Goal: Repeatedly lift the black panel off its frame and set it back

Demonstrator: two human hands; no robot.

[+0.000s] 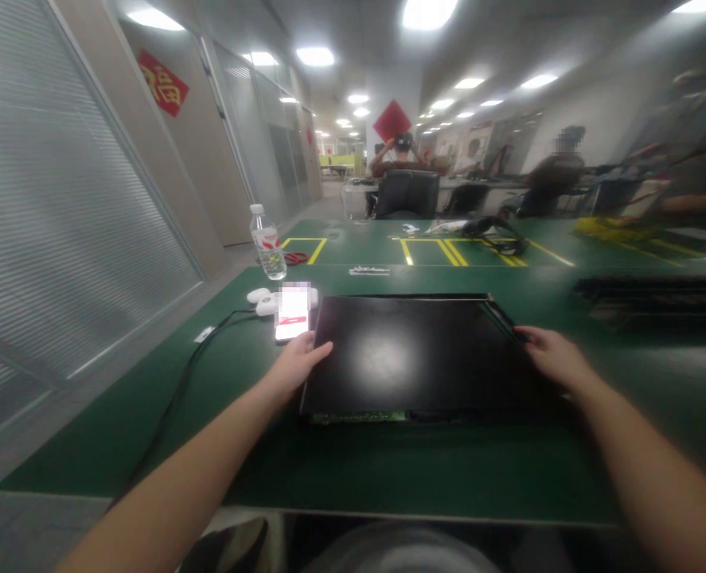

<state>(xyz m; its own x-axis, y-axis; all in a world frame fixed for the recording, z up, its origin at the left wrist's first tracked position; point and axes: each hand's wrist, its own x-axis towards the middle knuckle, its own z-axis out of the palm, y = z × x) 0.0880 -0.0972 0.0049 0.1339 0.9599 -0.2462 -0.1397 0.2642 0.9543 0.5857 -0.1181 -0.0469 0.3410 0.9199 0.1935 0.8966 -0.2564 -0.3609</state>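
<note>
A flat black display panel lies across the middle of the head view, face up, with a ceiling light mirrored in its glossy surface. A strip of green circuit board shows along its near edge. My left hand grips the panel's left edge, the thumb resting on the front face and the other fingers hidden behind or beneath it. At the opposite edge, my right hand is closed on the panel near its upper right corner. Whether the panel rests on the table or is slightly raised I cannot tell.
On the green table, a lit phone leans by a white device with a black cable. Behind stand a water bottle and red-handled scissors. Dark stacked parts lie right; black cables lie farther back.
</note>
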